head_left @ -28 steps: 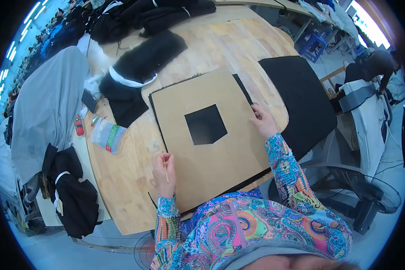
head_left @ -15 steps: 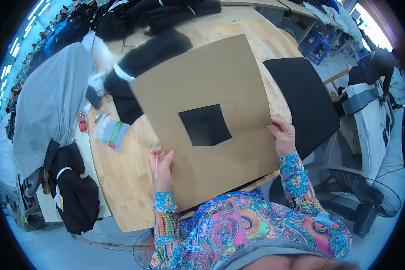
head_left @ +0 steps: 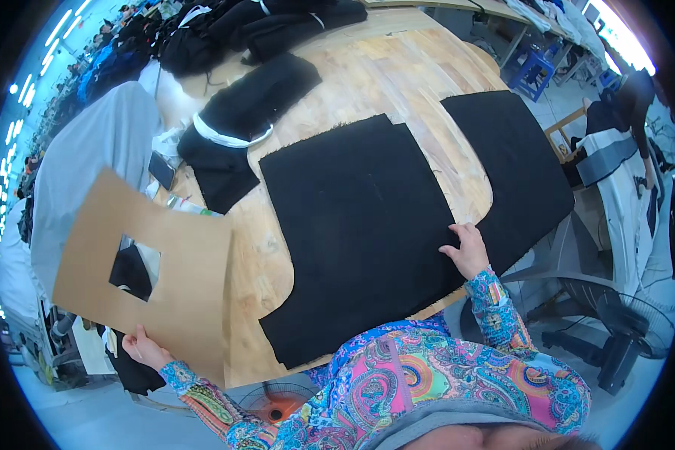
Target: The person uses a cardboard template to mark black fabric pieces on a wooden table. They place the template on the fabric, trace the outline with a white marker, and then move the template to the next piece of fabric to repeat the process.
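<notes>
My left hand (head_left: 144, 349) grips the lower edge of a brown cardboard template (head_left: 180, 259) with a four-sided window cut in it. The template is tilted in the air off the table's left side. In front of me a black fabric panel (head_left: 352, 217) with frayed edges lies flat on the table. At the panel's right edge rests my right hand (head_left: 468, 250), thumb and fingers apart, holding nothing. A second black fabric piece (head_left: 514, 161) lies to its right, partly hanging past the table's edge.
Bundled black cloth tied with a white band (head_left: 232, 131) lies on the wooden table (head_left: 375, 75). Beside it are a phone (head_left: 162, 170) and a plastic packet (head_left: 187, 204), partly hidden by the template. A black fan (head_left: 615, 330) stands at right, and another person (head_left: 634, 112) is beyond.
The template has been lifted off the black panel and swung left by my left hand, uncovering the panel. My right hand has let go of the template and sits lower, at the panel's edge.
</notes>
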### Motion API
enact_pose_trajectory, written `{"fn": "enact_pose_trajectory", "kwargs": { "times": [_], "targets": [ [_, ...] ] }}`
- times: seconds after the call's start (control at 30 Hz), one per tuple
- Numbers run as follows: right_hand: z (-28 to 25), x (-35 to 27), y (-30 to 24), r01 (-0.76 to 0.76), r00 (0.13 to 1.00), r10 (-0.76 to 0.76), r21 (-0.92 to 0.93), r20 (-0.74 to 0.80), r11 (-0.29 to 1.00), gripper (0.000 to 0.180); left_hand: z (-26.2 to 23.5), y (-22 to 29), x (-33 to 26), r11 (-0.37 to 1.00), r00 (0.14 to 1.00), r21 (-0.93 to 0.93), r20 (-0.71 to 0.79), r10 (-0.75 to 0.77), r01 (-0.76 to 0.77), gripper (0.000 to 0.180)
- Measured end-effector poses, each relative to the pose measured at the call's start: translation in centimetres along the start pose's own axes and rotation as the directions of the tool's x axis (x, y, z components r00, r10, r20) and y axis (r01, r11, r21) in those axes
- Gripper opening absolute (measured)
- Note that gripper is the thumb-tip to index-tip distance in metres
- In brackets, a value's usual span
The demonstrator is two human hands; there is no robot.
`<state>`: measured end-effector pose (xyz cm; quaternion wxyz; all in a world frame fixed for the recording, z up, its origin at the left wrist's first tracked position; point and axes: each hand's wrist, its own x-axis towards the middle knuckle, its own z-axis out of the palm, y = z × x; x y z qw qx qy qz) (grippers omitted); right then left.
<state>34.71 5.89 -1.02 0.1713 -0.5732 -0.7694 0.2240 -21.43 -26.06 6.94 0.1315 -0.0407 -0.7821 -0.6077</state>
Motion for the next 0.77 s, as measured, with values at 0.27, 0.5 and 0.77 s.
{"fn": "enact_pose_trajectory", "kwargs": {
  "times": [0.27,0.5,0.77],
  "targets": [
    [-1.0,-0.9,-0.4,-0.133,0.991,0.134,-0.043,0.02,0.99,0.036,4.8,-1.2,-8.3,0.928,0.926,0.089,0.15,0.345,-0.361,0.03],
    [-0.4,-2.2,-0.2,0.013,0.994,-0.018,-0.042,-0.108,0.999,0.025,4.8,0.6,-27.1,0.693,-0.108,-0.391,0.903,0.415,-0.606,0.037],
    [-0.3,-2.2,-2.6,0.478,0.878,-0.475,0.125,-0.056,0.869,0.038,4.9,-6.2,-25.0,0.889,-0.084,-0.221,0.975,0.205,-0.4,0.021]
  ]
}}
